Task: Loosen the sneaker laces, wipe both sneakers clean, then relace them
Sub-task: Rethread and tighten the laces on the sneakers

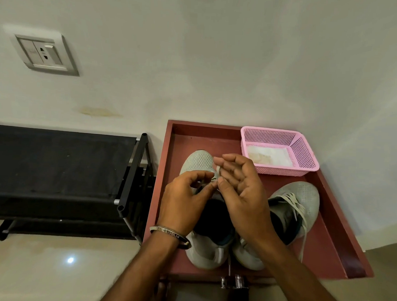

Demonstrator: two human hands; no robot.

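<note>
Two grey mesh sneakers stand side by side, toes away from me, on a dark red tray-like top [332,242]. Both of my hands hover over the lace area of the left sneaker [198,160]. My left hand [186,202] has its fingers curled, thumb and fingertips pinching at a lace just above the shoe's opening. My right hand [241,188] is raised palm-left with fingers loosely spread, a pale lace [218,170] running across its fingers. On the right sneaker [304,200] the white laces lie loose, one end trailing down its side.
A pink perforated basket [306,155] holding a white cloth sits at the tray's far right corner. A black fabric shoe rack [62,174] stands to the left against the wall. A wall socket [46,52] is above it. Tiled floor lies below.
</note>
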